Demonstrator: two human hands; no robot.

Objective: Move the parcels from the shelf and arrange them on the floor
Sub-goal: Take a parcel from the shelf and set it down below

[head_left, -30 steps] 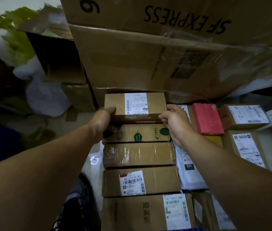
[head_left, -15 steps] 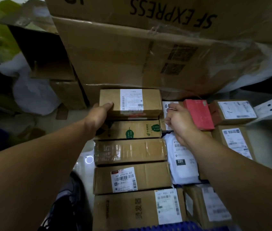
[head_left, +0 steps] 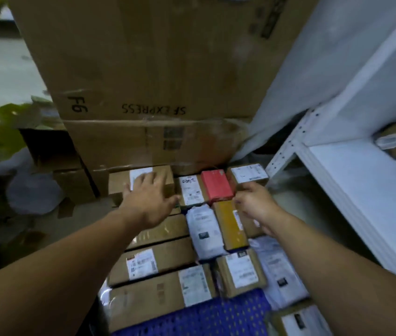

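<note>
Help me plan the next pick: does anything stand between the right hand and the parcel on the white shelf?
Nothing visible. The right hand is beside the red box; the parcel lies on the shelf to its right, open at the front. The corner post stands close beside that path.

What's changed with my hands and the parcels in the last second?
The left hand left the far labelled box's side and now lies flat on its top. The right hand came off that box and shifted right, past the red parcel; whether it holds anything is unclear. The parcel rows kept their places.
</note>
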